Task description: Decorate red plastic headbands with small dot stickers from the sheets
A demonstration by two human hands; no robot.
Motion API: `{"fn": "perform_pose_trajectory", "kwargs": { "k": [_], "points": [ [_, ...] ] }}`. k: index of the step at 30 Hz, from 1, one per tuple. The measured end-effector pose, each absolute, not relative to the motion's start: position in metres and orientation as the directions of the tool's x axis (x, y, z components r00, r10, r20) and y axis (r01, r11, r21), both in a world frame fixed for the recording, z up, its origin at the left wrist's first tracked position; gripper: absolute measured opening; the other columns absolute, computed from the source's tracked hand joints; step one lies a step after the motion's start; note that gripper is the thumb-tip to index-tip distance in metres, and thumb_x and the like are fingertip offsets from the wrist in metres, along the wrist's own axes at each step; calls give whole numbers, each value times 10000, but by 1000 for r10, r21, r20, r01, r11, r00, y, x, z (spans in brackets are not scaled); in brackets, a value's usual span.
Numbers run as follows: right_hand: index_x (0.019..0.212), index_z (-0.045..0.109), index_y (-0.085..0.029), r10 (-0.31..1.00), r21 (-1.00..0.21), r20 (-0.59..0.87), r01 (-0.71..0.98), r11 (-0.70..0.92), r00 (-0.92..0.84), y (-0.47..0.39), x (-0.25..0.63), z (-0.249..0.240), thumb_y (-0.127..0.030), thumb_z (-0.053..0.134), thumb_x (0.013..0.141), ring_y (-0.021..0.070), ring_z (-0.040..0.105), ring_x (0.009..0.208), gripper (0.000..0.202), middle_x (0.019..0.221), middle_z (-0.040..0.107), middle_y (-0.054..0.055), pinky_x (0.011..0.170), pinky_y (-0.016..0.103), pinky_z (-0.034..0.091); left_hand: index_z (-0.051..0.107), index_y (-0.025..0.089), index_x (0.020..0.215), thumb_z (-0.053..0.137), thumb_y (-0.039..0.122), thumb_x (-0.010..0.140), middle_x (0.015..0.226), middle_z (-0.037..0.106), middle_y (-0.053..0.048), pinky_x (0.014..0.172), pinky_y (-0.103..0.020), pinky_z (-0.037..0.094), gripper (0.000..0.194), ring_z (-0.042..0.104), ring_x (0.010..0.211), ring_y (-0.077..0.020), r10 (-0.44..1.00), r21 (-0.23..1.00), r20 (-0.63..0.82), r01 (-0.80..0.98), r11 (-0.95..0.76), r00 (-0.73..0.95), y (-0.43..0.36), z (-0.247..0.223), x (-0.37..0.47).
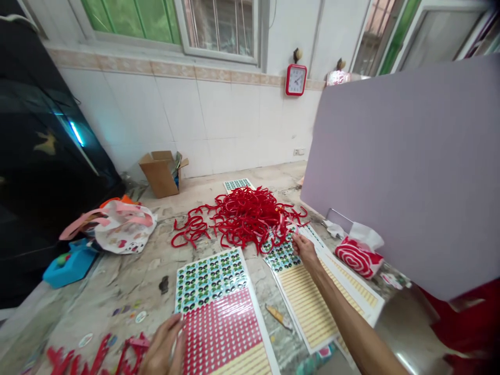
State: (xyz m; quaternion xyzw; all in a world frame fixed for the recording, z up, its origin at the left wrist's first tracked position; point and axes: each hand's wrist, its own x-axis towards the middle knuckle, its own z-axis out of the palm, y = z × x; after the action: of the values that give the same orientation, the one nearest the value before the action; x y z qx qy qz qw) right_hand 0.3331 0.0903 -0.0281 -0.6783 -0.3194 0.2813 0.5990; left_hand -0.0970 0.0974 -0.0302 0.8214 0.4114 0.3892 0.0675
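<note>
A sticker sheet with green-and-black, red and yellow bands lies at the front centre. My left hand is at its left edge, fingers closed round a thin pale item too small to name. My right hand reaches to the right edge of a heap of red fuzzy strips. Its fingertips are pinched beside a pink strip, over the top of a second sticker sheet; what they hold is too small to tell. Red pieces lie left of my left hand.
A yellow-handled tool rests between the sheets. Farther left are a blue container, a white bag and an open cardboard box. A red-and-white tissue pack stands right, beside a large grey panel.
</note>
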Motion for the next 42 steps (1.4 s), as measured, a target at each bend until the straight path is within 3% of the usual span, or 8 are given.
{"fn": "perform_pose_trajectory", "kwargs": {
  "k": [5, 10, 22, 28, 32, 35, 38, 42],
  "points": [
    [673, 530, -168, 777, -999, 24, -16, 44, 629, 74, 311, -26, -593, 594, 677, 86, 449, 447, 430, 556, 517, -32, 434, 226, 389, 666, 152, 965, 451, 252, 848, 1007, 681, -108, 830, -306, 530, 264, 644, 953, -210, 728, 536, 474, 493, -685, 496, 66, -10, -18],
    [551, 467, -189, 750, -996, 82, 33, 79, 656, 67, 297, -26, -522, 662, 613, 81, 366, 434, 391, 458, 421, -68, 428, 218, 303, 669, 170, 912, 421, 257, 880, 912, 687, -96, 776, -291, 531, 264, 652, 866, -194, 735, 695, 350, 365, -619, 581, 34, 0, 20],
    [746, 545, -169, 827, -969, -32, -221, 112, 561, 30, 265, 14, -509, 656, 662, 65, 412, 457, 367, 657, 592, -10, 430, 197, 310, 686, 172, 843, 488, 316, 842, 825, 689, -69, 702, -285, 514, 245, 643, 786, -193, 844, 925, 165, 217, -312, 510, 14, 10, 32],
    [696, 552, -162, 911, -906, -145, -421, 33, 385, -8, 196, 19, -477, 686, 670, 47, 372, 442, 344, 607, 543, -29, 420, 189, 277, 633, 118, 990, 569, 327, 782, 907, 687, -94, 706, -300, 521, 302, 643, 716, -167, 884, 999, -21, -23, 35, 466, 14, 30, 55],
    [661, 547, -162, 918, -899, -149, -437, 29, 368, -21, 162, 13, -454, 698, 669, 41, 315, 425, 329, 541, 485, -57, 424, 198, 239, 648, 111, 851, 581, 296, 769, 728, 650, -41, 600, -241, 486, 214, 579, 593, -120, 898, 997, -1, -68, 34, 440, 9, 33, 53],
    [676, 559, -164, 927, -951, -94, -308, 24, 363, -25, 151, 9, -476, 641, 719, 55, 332, 435, 325, 539, 491, -46, 430, 209, 244, 637, 123, 724, 563, 303, 782, 620, 586, -8, 558, -221, 445, 203, 534, 550, -109, 924, 999, 36, 18, -46, 381, 3, 29, 43],
    [816, 607, -180, 947, -994, 87, 97, 60, 308, -27, 160, 3, -445, 547, 808, 106, 444, 533, 272, 664, 570, -1, 512, 240, 345, 633, 133, 738, 553, 331, 794, 603, 580, -1, 578, -226, 435, 220, 532, 563, -117, 958, 995, 46, 70, -69, 283, 2, 20, 26],
    [1023, 595, -190, 907, -606, 310, 794, -43, 285, -31, 188, -23, -335, 486, 855, 205, 523, 836, 247, 908, 609, 79, 753, 311, 395, 650, 139, 806, 577, 365, 769, 623, 615, 0, 625, -235, 440, 240, 556, 600, -132, 999, 998, 43, 49, -44, 34, 7, 2, -6]
  ]
}}
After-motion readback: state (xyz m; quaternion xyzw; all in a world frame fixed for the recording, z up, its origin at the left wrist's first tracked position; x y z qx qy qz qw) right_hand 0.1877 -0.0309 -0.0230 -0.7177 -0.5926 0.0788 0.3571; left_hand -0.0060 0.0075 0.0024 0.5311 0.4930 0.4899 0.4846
